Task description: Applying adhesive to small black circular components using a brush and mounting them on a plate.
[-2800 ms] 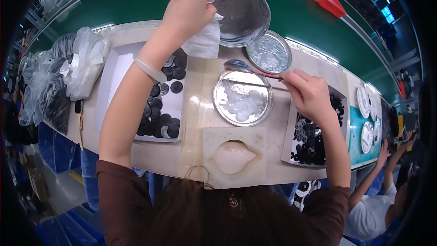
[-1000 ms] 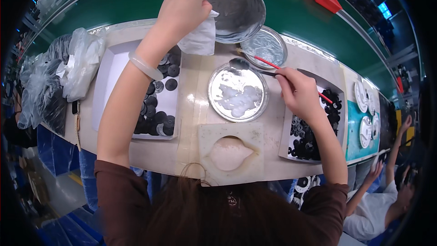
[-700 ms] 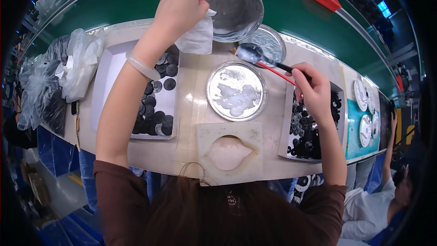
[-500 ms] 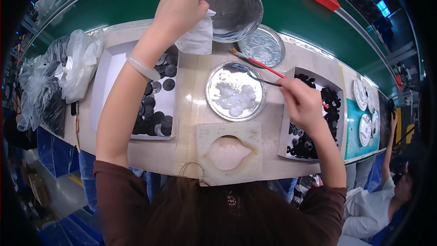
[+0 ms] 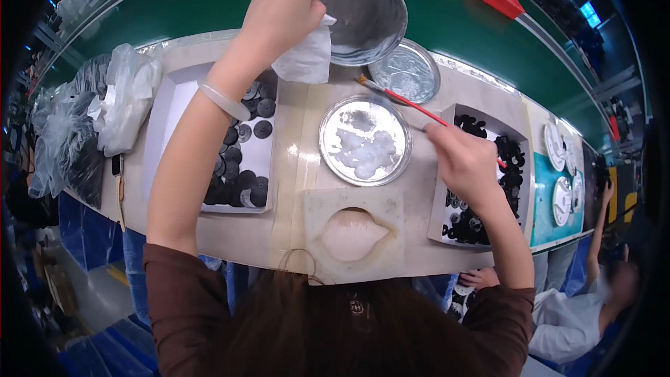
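My left hand (image 5: 283, 10) is closed on a white cloth (image 5: 307, 59) that hangs beside a round metal lid (image 5: 366, 17) smeared with grey. On the right, my right hand (image 5: 464, 164) is pinched round a thin dark tool (image 5: 417, 127), blurred and mostly hidden by the fingers. Left of it stands a round shallow tin (image 5: 366, 141) with clumps of white paste. A red-handled brush (image 5: 412, 102) slants from behind the tin to beyond my right hand; whether the hand touches it I cannot tell. Another round metal lid (image 5: 408, 73) lies behind the brush.
White boxes of black round parts flank the tin, one left (image 5: 241, 199) and one right (image 5: 481, 115). A pale block (image 5: 391, 265) with a shaped hole sits at the front edge. Plastic bags (image 5: 125, 98) lie far left; white discs (image 5: 562, 199) and a co-worker (image 5: 572, 321) are at right.
The dark tool, seen earlier reaching over the tin's right rim, now shows only as a short blur near my right fingers. My left hand and the cloth hold about the same place.
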Demonstrator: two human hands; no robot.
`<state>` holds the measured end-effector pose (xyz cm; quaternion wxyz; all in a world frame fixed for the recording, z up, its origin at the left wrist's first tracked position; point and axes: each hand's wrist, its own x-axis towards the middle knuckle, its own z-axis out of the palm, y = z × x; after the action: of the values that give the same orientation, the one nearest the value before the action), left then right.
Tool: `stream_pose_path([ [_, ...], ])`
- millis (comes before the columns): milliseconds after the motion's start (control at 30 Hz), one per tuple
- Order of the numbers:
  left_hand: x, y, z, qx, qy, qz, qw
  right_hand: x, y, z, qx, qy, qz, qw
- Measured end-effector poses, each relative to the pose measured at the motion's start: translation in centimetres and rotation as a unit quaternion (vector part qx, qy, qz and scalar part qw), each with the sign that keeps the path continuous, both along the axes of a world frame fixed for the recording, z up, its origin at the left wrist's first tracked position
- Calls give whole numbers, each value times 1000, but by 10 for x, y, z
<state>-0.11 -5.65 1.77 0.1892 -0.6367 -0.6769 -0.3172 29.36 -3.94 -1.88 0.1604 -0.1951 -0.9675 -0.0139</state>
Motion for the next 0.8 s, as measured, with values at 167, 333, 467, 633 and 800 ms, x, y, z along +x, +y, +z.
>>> stream_pose_path([
  [167, -2, 0, 0, 4, 6, 1, 1000, -5, -3, 10, 30, 116, -1, 993],
  [333, 2, -2, 2, -5, 5, 8, 1000, 1, -2, 2, 29, 43, 0, 999],
  [467, 2, -2, 2, -7, 1, 5, 1000, -1, -4, 6, -12, -11, -27, 1000],
  [633, 1, -3, 2, -6, 2, 0, 1000, -3, 1, 3, -30, 51, -18, 998],
  [800, -1, -1, 2, -5, 5, 0, 1000, -4, -2, 7, -34, 74, -18, 996],
])
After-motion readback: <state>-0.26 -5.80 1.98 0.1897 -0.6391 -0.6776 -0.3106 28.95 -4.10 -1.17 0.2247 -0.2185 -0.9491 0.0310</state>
